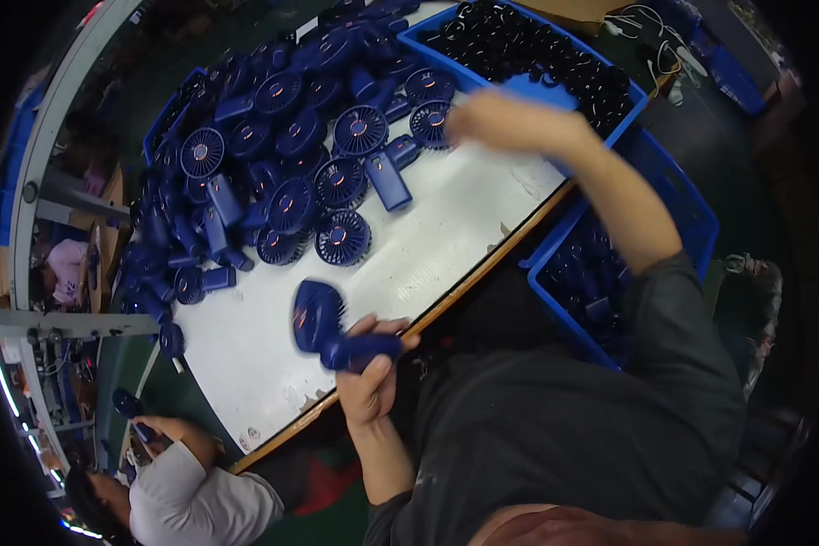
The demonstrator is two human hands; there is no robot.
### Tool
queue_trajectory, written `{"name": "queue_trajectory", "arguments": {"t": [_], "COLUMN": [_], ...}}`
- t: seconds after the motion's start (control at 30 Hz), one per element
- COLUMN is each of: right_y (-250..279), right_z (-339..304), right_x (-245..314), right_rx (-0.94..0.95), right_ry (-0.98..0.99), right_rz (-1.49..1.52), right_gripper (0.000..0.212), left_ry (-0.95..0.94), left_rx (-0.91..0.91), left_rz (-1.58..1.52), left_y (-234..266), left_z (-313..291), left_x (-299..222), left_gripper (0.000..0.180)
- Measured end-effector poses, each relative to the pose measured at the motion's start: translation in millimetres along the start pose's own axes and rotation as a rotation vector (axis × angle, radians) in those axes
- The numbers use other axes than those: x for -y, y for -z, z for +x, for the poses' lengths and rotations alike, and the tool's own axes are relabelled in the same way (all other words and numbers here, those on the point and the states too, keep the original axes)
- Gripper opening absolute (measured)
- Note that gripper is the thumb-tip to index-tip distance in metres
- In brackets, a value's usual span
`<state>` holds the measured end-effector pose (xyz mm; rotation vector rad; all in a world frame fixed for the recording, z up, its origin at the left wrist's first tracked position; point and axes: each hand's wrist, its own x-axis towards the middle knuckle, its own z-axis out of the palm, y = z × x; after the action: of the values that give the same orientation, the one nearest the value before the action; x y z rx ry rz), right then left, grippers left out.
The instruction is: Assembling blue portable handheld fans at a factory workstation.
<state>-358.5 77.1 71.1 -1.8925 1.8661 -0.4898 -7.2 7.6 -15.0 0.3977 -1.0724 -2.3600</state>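
My left hand (371, 387) is wrapped round the handle of a dark blue handheld fan (315, 314), raised over the near edge of the white table (246, 341). The fan's round head tilts up and to the left. My right hand (505, 123) is smeared by motion above the table's right side, beside a blue tray (555, 91) of small black curved parts (491, 41). Whether its fingers hold anything does not show. Closest to it among the heaped fans is one round fan head (430, 123).
A big pile of blue handheld fans (296, 132) covers the table's far and left parts. Blue crates (701, 214) stand below the right edge, one with dark blue parts inside. At lower left a person in a grey shirt (196, 487) holds a similar fan. White cables (664, 45) lie far right.
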Motion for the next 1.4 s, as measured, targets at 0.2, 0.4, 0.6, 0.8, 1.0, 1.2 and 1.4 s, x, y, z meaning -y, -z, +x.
{"name": "queue_trajectory", "arguments": {"t": [0.2, 0.4, 0.6, 0.8, 1.0, 1.2, 1.4], "right_y": [35, 23, 24, 48, -95, -143, -136], "right_z": [-53, -61, -69, -39, -13, -4, 3], "right_x": [-229, -258, -274, -114, 66, 107, 88], "right_rx": [-0.286, -0.364, -0.339, -0.673, -0.181, -0.419, -0.416], "right_ry": [-0.795, -0.843, -0.821, -0.537, -0.080, 0.079, 0.345], "right_rz": [-0.604, -0.639, -0.641, 0.296, 1.167, 0.820, 0.337], "right_gripper": [0.018, 0.024, 0.017, 0.023, 0.019, 0.021, 0.024], "left_ry": [-0.108, -0.051, 0.057, 0.078, -0.011, -0.072, 0.027], "left_rx": [0.073, -0.102, -0.193, -0.249, -0.235, -0.355, -0.288], "left_rz": [-0.045, 0.071, 0.165, 0.236, 0.129, 0.182, 0.050], "left_y": [-1, 6, 5, -1, -27, -12, -14], "left_z": [3, 5, 4, 11, 34, 28, 24], "left_x": [-9, -11, -6, 3, 15, 17, 9], "left_gripper": [0.038, 0.021, 0.023, 0.034, 0.045, 0.039, 0.032]}}
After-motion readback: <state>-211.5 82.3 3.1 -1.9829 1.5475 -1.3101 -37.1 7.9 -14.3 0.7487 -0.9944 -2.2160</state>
